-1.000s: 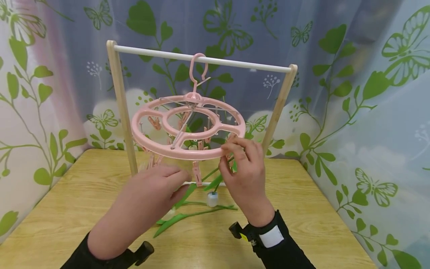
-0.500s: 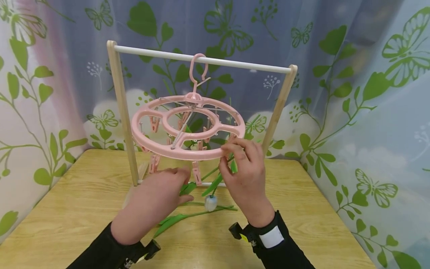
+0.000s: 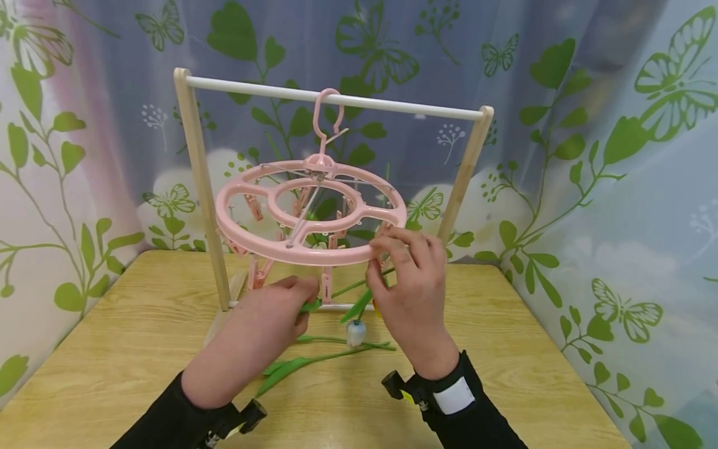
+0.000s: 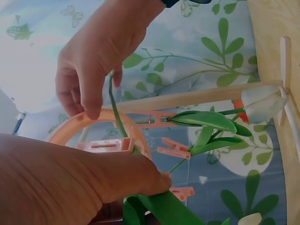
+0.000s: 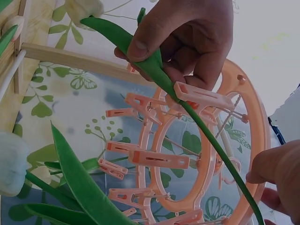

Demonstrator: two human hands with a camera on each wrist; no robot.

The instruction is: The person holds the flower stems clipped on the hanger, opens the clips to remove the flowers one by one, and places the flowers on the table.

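A table (image 3: 488, 349) with a light wood-grain top stands before a fabric backdrop (image 3: 303, 47), which hangs in folds, is blue-grey centrally and paler at both sides, and bears printed green leaves (image 3: 232, 31), butterflies (image 3: 377, 50) and white sprigs (image 3: 450, 136).

A blue-grey curtain (image 3: 308, 37), paler at the sides, with a green leaf-and-butterfly print (image 3: 624, 148), surrounds a yellowish wood-grain table (image 3: 505, 374). On it stands a wooden frame (image 3: 200, 181) with a white top rail (image 3: 415, 109). The right wrist view's edge shows a dark strip (image 5: 276, 131), too small to identify with confidence
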